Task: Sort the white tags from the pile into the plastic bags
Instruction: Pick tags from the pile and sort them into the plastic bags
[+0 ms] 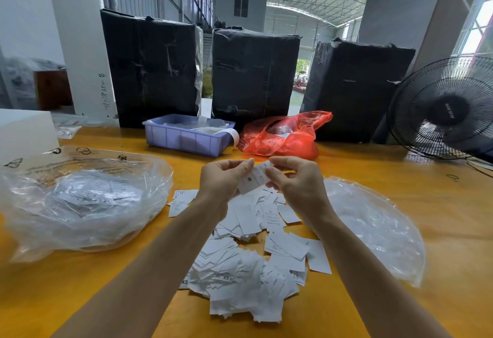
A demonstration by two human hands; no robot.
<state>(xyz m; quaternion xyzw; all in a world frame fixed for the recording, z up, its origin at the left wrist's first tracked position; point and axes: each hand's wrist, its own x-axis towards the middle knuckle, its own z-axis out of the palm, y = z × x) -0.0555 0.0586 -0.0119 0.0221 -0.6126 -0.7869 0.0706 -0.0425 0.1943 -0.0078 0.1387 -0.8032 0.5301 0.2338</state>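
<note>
- Warehouse-type hall w/ metal roof trusses; yellow table [400, 167] in front, three black-wrapped boxes [253, 71] standing along its far edge.
- Left hand [222, 180]: raised above the pile, fingers curled, thumb + fingertips pinching the left side of a small stack of white tags [253, 179]; top tag reads "M".
- Right hand [296, 181]: also raised, fingers bent, thumb + forefinger pinching the stack's upper right corner. Both hands grasp the same stack; other fingers curled loosely under it.
- Pile of tags [248, 257]: loose on the table below and betw. the forearms, spreading toward the near edge; "XS", "L" print visible on some.
- Left plastic bag [85, 201]: clear, lying left of the pile, already holds tags; an "XL" mark shows thru the film.
- Right plastic bag [373, 220]: clear, right of the pile, partly under the right forearm; contents hard to make out.
- Purple bin [186, 137] at back-centre, w/ clear packets and a paper strip hanging over its rim.
- Red bag [282, 137] just right of the bin, crumpled.
- Black fan [448, 108] at far right of the table.
</note>
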